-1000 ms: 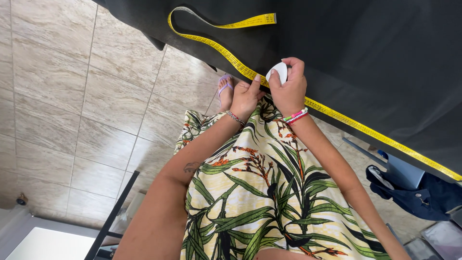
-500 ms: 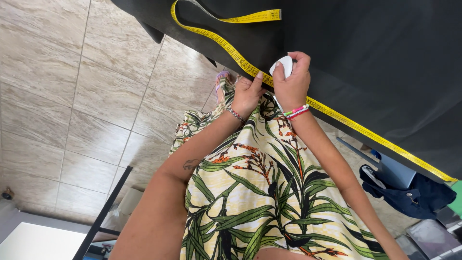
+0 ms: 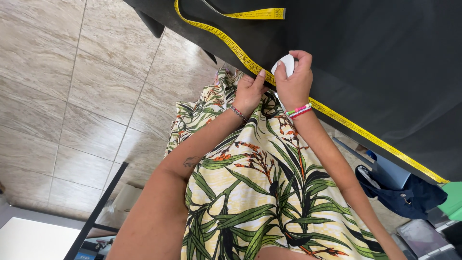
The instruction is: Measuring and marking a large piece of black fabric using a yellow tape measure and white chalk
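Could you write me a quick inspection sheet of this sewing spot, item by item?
Surface: black cloth spread over the table, hanging past the edge.
Job's things: yellow tape along the cloth edge; white chalk.
Clutter: navy cloth heaped low at right.
Hands: left hand presses the tape down; right hand grips the chalk in its fingers.
Cables: nothing seen.
Surroundings: beige tiled floor; leaf-print dress on the person.
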